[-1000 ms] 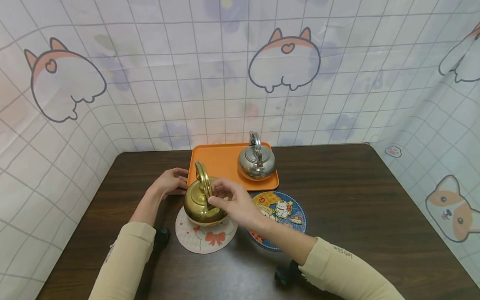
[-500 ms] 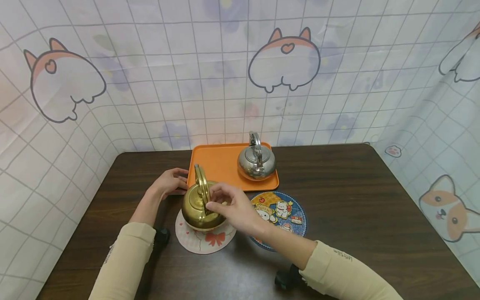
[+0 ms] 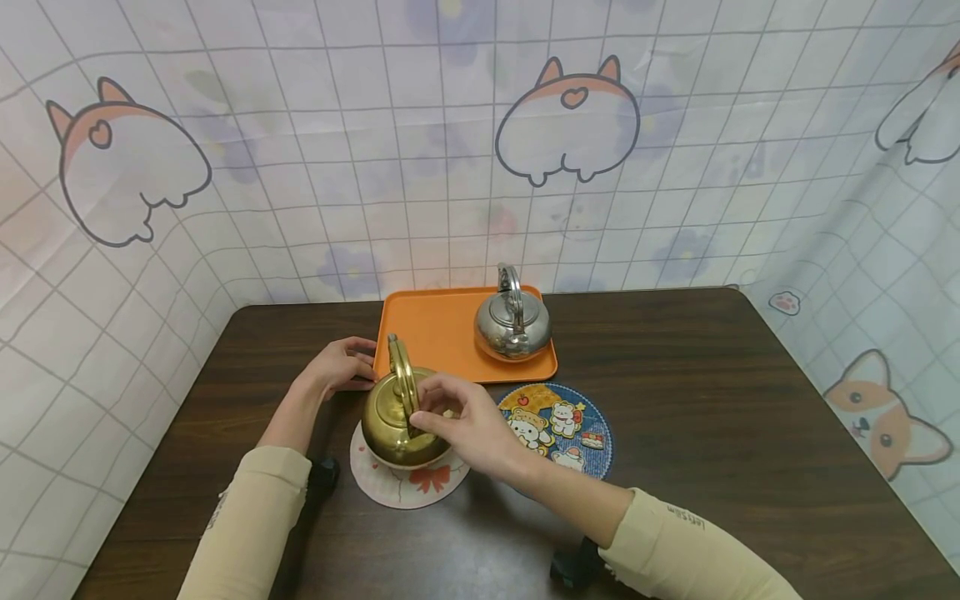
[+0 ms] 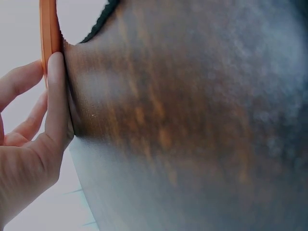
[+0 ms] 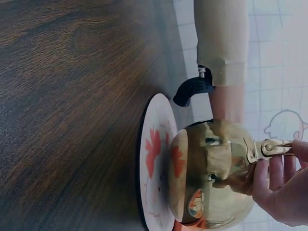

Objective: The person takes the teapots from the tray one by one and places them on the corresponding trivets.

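My right hand [image 3: 468, 421] pinches the upright handle of a gold kettle [image 3: 393, 417] between thumb and fingers. The kettle stays upright over a round pink-and-white mat [image 3: 408, 492] with a red bow print. Its shiny gold body [image 5: 219, 178] is very close to the mat in the right wrist view; I cannot tell whether they touch. My left hand [image 3: 339, 367] rests at the left edge of an orange tray [image 3: 431, 325], fingers extended. Up close, the left wrist view has thumb and fingertips against the tray's rim [image 4: 49, 33]. A silver kettle [image 3: 513, 325] stands on the tray's right part.
Right of the pink mat lies a round blue mat [image 3: 592, 462] with bear prints, partly covered by my right forearm. The dark wooden table [image 3: 697, 400] meets a white gridded cloth [image 3: 420, 167] with cartoon dogs at the back and sides.
My right hand has brought the gold kettle slightly down and toward me over the pink mat. The left hand, tray and silver kettle stay put.
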Demonstrator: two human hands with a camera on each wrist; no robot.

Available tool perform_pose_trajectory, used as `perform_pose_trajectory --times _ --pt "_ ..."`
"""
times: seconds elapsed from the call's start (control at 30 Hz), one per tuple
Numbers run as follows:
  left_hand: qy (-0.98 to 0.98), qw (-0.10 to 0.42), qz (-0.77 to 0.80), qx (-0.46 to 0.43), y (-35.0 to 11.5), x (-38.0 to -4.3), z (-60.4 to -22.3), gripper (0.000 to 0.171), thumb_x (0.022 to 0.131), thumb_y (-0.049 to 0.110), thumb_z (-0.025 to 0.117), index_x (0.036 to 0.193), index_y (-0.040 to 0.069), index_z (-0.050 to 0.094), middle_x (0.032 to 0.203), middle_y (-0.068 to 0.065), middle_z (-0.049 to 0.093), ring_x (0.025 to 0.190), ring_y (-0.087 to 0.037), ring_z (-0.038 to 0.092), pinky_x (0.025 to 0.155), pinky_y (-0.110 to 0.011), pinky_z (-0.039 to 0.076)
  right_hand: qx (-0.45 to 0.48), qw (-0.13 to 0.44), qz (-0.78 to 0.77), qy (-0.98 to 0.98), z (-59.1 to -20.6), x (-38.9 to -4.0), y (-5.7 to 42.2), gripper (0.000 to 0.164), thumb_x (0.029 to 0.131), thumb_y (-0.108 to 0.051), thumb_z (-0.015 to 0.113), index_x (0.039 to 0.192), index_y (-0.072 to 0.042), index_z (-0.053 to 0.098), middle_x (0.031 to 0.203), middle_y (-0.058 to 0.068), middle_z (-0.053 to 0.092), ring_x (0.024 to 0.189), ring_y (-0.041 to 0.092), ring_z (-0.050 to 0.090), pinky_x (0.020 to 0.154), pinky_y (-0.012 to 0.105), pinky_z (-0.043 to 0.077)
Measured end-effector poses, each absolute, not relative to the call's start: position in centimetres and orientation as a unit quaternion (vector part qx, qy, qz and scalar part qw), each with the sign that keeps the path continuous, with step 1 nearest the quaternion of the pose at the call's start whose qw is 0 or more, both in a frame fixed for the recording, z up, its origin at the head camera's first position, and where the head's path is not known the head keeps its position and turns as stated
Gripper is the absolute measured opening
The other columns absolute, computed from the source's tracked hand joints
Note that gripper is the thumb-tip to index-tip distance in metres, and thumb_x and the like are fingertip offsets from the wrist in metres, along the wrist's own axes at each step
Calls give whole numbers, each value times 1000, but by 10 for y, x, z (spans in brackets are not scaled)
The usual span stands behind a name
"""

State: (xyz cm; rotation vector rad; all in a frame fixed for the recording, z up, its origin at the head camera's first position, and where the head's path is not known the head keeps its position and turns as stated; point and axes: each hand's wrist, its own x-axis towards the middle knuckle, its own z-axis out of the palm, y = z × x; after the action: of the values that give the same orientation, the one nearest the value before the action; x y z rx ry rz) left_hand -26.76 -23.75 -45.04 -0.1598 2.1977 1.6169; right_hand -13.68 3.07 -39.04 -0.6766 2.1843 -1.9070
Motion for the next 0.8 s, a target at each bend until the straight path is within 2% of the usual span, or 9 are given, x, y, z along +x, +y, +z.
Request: perform_pose_trajectory --times 0.3,0.57,0.8 --pt "787 201 580 -54 -239 -268 -450 69 91 -14 64 153 -5 36 130 -27 54 86 -20 69 79 -34 63 -219 79 -642 730 -395 -134 30 15 94 -7 75 108 -7 70 96 2 70 91 16 65 89 43 54" --pt "784 204 583 -54 -238 -267 -449 69 91 -14 64 153 -5 35 130 -27 53 88 -22 69 81 -36 63 -224 77 -632 737 -400 -131 29 14 95 -9 75 107 -7 70 96 1 70 91 15 65 86 35 55" --pt "781 205 588 -54 -235 -266 -447 70 91 -14 64 154 -6 34 132 -29 52 87 -21 69 80 -35 63 -236 75 -625 740 -403 -132 30 16 93 -10 78 107 -8 71 96 0 70 91 14 66 87 39 57"
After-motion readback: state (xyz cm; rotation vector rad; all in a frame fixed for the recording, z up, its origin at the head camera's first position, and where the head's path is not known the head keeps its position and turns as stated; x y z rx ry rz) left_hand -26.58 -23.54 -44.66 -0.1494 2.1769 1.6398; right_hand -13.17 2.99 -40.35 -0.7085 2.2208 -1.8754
